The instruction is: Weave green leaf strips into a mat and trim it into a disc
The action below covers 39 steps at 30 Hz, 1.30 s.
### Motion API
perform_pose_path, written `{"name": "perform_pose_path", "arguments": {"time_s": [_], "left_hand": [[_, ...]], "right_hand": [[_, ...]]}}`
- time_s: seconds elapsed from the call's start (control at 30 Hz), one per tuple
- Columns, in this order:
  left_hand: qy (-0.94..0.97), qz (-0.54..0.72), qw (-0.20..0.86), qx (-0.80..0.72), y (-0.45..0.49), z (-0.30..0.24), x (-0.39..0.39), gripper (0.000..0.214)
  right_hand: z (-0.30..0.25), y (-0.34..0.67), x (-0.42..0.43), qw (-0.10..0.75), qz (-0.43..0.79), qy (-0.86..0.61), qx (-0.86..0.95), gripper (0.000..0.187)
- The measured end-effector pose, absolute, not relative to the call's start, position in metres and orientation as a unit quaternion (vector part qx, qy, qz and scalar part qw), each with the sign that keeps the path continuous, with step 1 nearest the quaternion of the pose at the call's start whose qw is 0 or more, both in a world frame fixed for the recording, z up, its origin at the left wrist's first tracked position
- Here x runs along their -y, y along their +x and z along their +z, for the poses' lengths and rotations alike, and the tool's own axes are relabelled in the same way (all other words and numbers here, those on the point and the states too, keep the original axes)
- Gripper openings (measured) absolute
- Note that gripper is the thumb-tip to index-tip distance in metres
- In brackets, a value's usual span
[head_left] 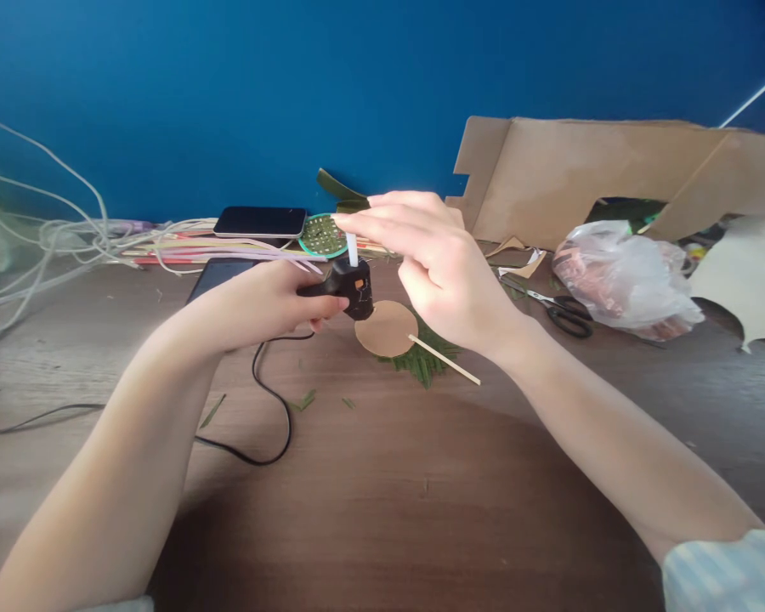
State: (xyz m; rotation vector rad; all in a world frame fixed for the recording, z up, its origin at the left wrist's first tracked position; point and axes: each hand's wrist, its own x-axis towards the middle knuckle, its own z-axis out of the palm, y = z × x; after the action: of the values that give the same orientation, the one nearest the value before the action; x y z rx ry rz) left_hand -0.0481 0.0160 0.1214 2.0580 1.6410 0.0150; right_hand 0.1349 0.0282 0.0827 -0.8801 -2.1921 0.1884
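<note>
My left hand (pixel 286 297) is closed around a black hot glue gun (pixel 359 293), whose nose points down by a cardboard disc (pixel 386 330). A white glue stick (pixel 353 250) stands up from the gun's rear end. My right hand (pixel 437 263) has its fingers stretched out flat over the top of the stick; whether they touch it I cannot tell. Under the disc spreads a bundle of cut green strips (pixel 426 367). A thin wooden stick (pixel 446 360) lies across the disc's right edge.
A black cord (pixel 288 429) loops over the brown table at left. Behind lie a phone (pixel 260 222), a round green woven piece (pixel 322 235) and pale cables (pixel 57 234). To the right are scissors (pixel 567 314), a plastic bag (pixel 625 276) and folded cardboard (pixel 548 174) against the blue wall.
</note>
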Motion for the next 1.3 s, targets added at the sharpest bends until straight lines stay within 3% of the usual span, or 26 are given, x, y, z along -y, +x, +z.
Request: {"name": "perform_pose_path", "arguments": {"time_s": [0.8,1.1,1.3], "left_hand": [[0.761,0.024,0.248,-0.599,-0.053,0.103,-0.031,0.038],[0.750,0.023,0.250,-0.611,-0.053,0.108,-0.028,0.036],[0.760,0.029,0.233,-0.606,-0.052,0.106,-0.027,0.036]], "right_hand": [[0.077,0.135,-0.030,0.381,0.082,-0.358,0.848,0.055],[0.072,0.142,-0.035,0.327,0.215,-0.277,0.878,0.066],[0.070,0.134,-0.034,0.324,0.224,-0.295,0.871,0.075]]}}
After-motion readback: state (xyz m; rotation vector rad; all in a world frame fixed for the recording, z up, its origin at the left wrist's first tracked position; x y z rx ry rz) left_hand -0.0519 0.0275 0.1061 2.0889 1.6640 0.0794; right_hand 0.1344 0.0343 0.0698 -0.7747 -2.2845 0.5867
